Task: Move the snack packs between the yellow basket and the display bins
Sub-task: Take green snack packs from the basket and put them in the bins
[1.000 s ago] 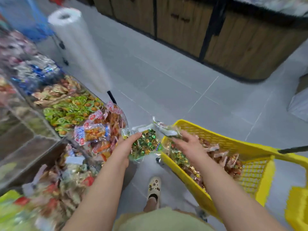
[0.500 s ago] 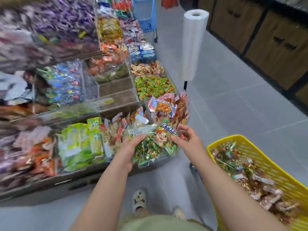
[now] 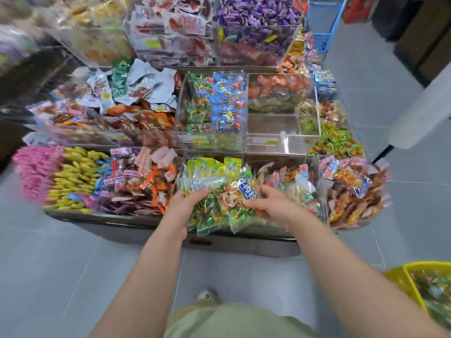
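Both hands hold a bunch of green snack packs [image 3: 229, 203] at the front edge of the display bins [image 3: 212, 142]. My left hand [image 3: 184, 203] grips the left side of the bunch, and my right hand [image 3: 268, 203] grips its right side. One pack in the bunch shows a blue label and a cartoon face. The packs hang over the front bin of pale green packs [image 3: 214, 167]. A corner of the yellow basket [image 3: 400, 284] shows at the bottom right, with snack packs inside.
Clear acrylic bins of mixed snacks rise in tiers ahead. A middle-row bin [image 3: 273, 132] looks nearly bare. A white roll of plastic bags [image 3: 424, 113] stands at the right on a dark pole. A blue cart [image 3: 322, 25] is behind. Grey floor tiles lie all around.
I have turned left from the yellow basket to face the bins, carrying the green packs in both hands. The basket has slid to the bottom right corner.
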{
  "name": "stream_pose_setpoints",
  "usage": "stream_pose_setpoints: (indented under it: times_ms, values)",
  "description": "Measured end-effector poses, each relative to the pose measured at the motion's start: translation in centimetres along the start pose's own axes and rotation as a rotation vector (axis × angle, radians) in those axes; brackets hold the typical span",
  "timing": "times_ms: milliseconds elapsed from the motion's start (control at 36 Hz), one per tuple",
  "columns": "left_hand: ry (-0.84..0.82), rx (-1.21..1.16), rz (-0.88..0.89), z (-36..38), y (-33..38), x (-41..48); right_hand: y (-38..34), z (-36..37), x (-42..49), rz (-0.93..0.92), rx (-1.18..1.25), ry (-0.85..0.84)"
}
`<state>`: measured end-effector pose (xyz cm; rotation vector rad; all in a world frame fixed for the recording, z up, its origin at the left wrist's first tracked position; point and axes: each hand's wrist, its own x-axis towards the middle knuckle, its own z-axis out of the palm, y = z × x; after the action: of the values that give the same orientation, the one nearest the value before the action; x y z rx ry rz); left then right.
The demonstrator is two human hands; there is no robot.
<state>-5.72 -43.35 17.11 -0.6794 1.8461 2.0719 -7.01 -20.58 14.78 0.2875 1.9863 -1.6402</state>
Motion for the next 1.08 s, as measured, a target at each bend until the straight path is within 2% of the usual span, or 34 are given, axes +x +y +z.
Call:
stream_pose_setpoints:
  times_ms: [111, 278, 417, 611, 806, 972, 1083]
  values:
    - [0.02, 0.009, 0.008, -5.0, 1.8, 2.9, -2.1, 4.9, 3.4, 0.004, 0.11, -0.023]
    - [0.035, 0.003, 0.017, -9.4, 4.9, 6.7, -5.3, 8.1, 7.2, 0.018, 0.26, 0.062]
    - [0.058, 0.028, 0.021, -10.4, 7.5, 9.8, -8.6, 6.7, 10.2, -0.047, 0.297, 0.14]
    - [0.088, 0.04, 0.056, -10.1, 11.5, 14.2, -16.0, 2.3, 14.6, -0.191, 0.2, 0.253]
    - [0.145, 0.021, 0.158, -10.0, 16.6, 18.4, -26.3, -2.5, 21.2, -0.416, -0.141, 0.485]
    - [0.17, 0.088, 0.182, -10.8, 19.9, 21.9, -32.3, -2.9, 29.3, -0.488, -0.664, 0.487]
    - [0.124, 0.064, 0.138, -10.9, 21.6, 23.9, -32.8, -2.1, 34.0, -0.372, -0.88, 0.411]
